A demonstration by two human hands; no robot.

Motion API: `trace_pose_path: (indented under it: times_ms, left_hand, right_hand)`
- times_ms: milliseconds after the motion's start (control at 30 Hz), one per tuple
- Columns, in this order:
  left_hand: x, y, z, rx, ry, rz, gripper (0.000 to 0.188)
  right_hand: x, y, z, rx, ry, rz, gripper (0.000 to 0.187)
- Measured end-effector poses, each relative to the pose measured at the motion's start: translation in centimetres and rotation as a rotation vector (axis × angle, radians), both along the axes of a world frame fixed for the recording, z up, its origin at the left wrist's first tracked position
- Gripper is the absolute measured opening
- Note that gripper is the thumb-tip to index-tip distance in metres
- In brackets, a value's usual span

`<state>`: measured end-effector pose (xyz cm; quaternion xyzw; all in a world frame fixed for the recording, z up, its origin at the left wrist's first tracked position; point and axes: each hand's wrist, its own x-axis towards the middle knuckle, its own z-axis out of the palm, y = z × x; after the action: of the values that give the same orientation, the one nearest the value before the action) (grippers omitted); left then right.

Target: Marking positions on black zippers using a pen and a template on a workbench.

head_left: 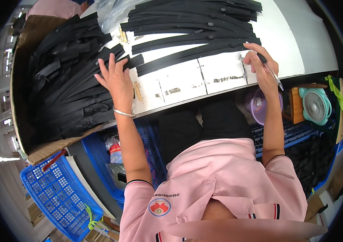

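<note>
- Black zippers [195, 40] lie fanned across the white surface [288, 44], within reach.
- Left hand [117, 78], fingers spread, presses zipper ends flat.
- Right hand [262, 66] pinches a pen [271, 70], poised for marking.

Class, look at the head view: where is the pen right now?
The pen is in the right hand, on the right side of the white table, its upper end by the ends of the black zipper strips.
</note>
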<state>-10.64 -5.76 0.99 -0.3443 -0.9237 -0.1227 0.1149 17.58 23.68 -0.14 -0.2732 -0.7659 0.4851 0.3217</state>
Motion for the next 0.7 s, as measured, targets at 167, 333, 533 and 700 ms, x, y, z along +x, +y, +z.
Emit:
trace_pose_path:
  times_ms: [167,333,533,700]
  left_hand:
    - [-1.6,-0.3,0.4,0.029,-0.043,-0.014,0.015]
    - [-1.2,0.7,0.9,0.222,0.143,-0.078,0.014]
    - [5.3,5.8,0.2,0.471,0.006,-0.252,0.022]
    - [11.6,9.3,-0.4,0.394,-0.053,-0.571,0.021]
  right_hand:
    - [-0.1,-0.1,-0.1,-0.042,0.01,-0.006,0.027]
    - [0.0,-0.2,0.3,-0.021,-0.025,-0.024,0.026]
    - [-0.1,-0.2,-0.1,0.014,0.028,-0.022,0.023]
    - [0.0,-0.6,-0.1,0.045,0.027,-0.039,0.021]
